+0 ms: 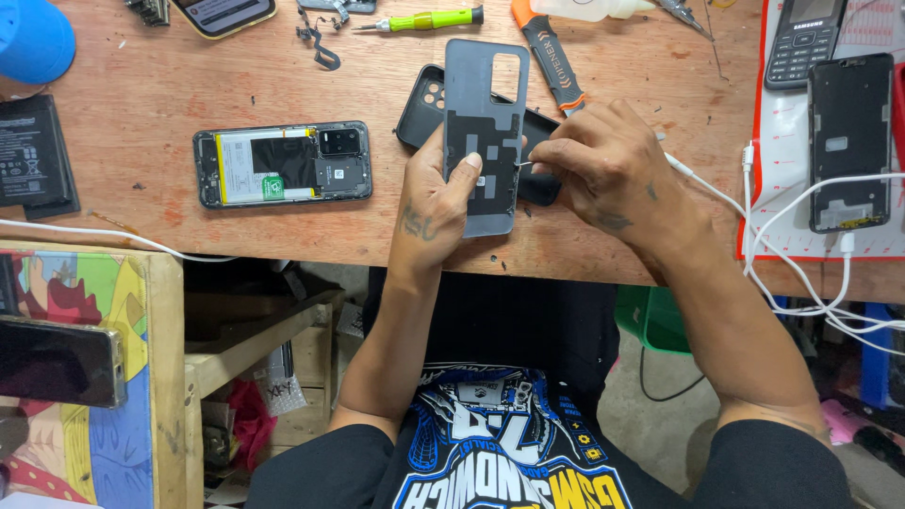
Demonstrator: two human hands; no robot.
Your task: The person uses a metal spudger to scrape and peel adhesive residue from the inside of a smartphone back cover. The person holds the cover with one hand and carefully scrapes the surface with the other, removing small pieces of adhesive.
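a: where's the grey back cover [483, 132]?

b: held upright over the middle of the wooden bench [141, 104], inner face toward the camera, camera cutout at its top right. its bottom edge sits just short of the bench's front edge.

a: who has it?

b: the left hand [436, 193] grasps it along the left edge, thumb laid across the inner face. the right hand [603, 165] is pinched shut on a thin metal tool [523, 165], too small to tell its kind, with its tip at the cover's right edge.

a: what's right behind it?

b: a black phone case [426, 102], mostly hidden by the cover and the right hand. an orange-and-black handle [549, 52] lies just above the right knuckles.

a: room on the left?

b: bare wood between the left hand and an opened phone [283, 165] lying flat with its insides showing. further left, a black battery [33, 151] at the bench's edge, and a blue cap [33, 38] in the corner.

a: and the right?

b: tighter. white cables [801, 273] trail off the front edge near the right forearm, and a red-edged mat [787, 170] carries a black phone frame [848, 141] and a keypad phone [801, 38].

a: the far edge?

b: a green-handled screwdriver [429, 19] and small metal parts, well apart from both hands.
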